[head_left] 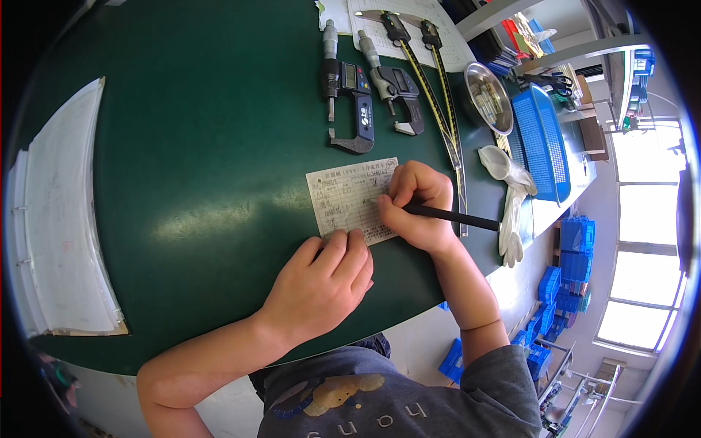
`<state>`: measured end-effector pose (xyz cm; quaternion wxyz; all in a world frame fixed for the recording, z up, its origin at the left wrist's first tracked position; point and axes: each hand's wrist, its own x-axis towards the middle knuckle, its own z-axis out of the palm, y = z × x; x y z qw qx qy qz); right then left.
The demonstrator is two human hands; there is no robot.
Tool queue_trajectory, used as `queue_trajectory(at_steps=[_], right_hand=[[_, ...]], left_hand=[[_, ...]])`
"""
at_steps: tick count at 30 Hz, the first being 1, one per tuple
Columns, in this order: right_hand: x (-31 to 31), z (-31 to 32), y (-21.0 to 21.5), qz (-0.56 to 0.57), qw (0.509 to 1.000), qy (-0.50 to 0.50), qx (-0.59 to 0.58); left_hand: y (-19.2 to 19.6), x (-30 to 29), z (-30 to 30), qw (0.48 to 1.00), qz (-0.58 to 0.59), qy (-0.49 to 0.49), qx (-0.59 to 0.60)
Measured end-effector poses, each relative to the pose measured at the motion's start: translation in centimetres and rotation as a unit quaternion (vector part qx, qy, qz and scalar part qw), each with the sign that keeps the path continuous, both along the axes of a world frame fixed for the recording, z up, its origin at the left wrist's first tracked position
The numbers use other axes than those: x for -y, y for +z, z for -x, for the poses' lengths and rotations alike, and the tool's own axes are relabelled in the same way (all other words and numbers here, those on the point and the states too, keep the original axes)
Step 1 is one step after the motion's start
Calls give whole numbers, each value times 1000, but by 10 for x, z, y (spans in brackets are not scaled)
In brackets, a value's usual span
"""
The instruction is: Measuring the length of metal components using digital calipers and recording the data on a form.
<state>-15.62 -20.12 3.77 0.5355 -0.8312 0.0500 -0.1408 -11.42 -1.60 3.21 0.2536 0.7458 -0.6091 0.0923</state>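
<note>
A white paper form with a printed grid and handwriting lies on the green table. My right hand is closed around a black pen, its tip hidden by my fingers over the form's right side. Resting on the form's lower edge, my left hand lies flat with its fingers stretched out. Beyond the form are two digital micrometers, one dark and one grey. Two digital calipers lie to their right, their long beams crossing near the lower end.
A metal bowl with small pieces inside stands at the right, beside a blue plastic basket. White gloves hang near the table's right edge. An open binder of papers lies far left. Blue crates stand on the floor.
</note>
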Motion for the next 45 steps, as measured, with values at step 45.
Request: queue_trajectory(at_steps=[45], right_hand=[[2, 0, 2, -42, 998, -36, 3]], left_hand=[[-1, -1, 0, 1000, -4, -3, -5]])
